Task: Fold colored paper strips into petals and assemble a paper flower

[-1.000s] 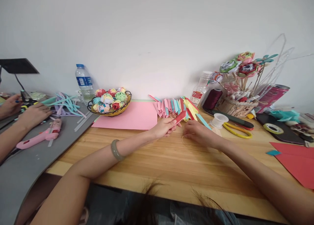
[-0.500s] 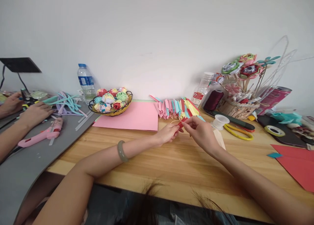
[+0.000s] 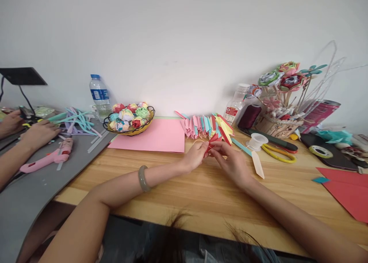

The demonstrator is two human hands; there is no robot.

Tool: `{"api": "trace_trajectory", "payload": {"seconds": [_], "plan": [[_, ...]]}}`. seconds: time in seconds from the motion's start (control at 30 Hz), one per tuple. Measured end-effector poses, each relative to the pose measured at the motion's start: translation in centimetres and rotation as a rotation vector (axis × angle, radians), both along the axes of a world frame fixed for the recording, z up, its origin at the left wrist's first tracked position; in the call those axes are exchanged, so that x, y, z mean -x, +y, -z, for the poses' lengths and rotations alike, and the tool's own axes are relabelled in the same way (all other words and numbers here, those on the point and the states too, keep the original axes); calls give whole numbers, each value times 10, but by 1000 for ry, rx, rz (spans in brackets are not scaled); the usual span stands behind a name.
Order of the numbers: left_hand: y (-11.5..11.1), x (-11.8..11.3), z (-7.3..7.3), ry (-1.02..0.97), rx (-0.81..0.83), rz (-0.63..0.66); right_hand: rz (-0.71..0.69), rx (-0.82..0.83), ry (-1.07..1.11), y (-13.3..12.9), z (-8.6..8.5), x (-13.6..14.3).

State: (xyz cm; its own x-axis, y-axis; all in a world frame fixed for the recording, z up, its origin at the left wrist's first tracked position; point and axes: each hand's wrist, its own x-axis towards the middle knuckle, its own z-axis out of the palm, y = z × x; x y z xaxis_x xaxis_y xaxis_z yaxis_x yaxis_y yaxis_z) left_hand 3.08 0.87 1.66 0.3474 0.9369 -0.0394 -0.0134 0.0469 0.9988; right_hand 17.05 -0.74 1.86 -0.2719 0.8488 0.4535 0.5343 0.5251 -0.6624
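My left hand (image 3: 196, 156) pinches a small red folded paper piece (image 3: 213, 139) above the middle of the desk. A thin yellowish strand (image 3: 197, 141) loops out beside the left thumb. My right hand (image 3: 231, 161) meets it from the right, with its fingertips closed on the lower edge of the same red paper; whether they also grip the strand I cannot tell. Just behind stands a row of folded paper strips (image 3: 201, 126) in pink, blue and yellow. To the right of my right hand lie a pale paper strip (image 3: 257, 165) and a clear spool (image 3: 257, 141).
Pink paper sheets (image 3: 161, 140) and a basket of paper flowers (image 3: 128, 129) are at left. A co-worker's hands (image 3: 40, 134) hold pliers near a pink glue gun (image 3: 50, 157). At right are yellow-handled scissors (image 3: 280, 154), a flower pot (image 3: 283, 125) and red paper (image 3: 347, 192).
My right hand has turned and lowered, its fingers now beneath the red paper, which opens wider. A pale strip and a blue strip beside the spool have come into fuller view.
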Motion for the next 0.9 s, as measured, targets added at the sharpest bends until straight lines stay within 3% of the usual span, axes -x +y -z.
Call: {"api": "trace_trajectory", "payload": {"seconds": [0.13, 0.3, 0.4, 0.53, 0.63, 0.77, 0.9], "plan": [[2, -1, -2, -26, -31, -86, 24, 64, 81, 2, 1, -4], [2, 0, -5, -54, 5, -61, -63, 143, 12, 8, -1, -13], [2, 3, -8, -62, 18, 31, -182, 189, -93, 16, -2, -22], [3, 11, -14, -35, 6, 255, -298, 203, -185, 27, -7, -37], [4, 15, -19, 81, -30, 417, -349, 224, -188, 34, -12, -46], [0, 15, -23, 374, -249, 539, -422, 355, -170, 40, -18, -52], [-5, 11, -20, 655, -398, 556, -357, 330, -210, 38, -22, -49]]}}
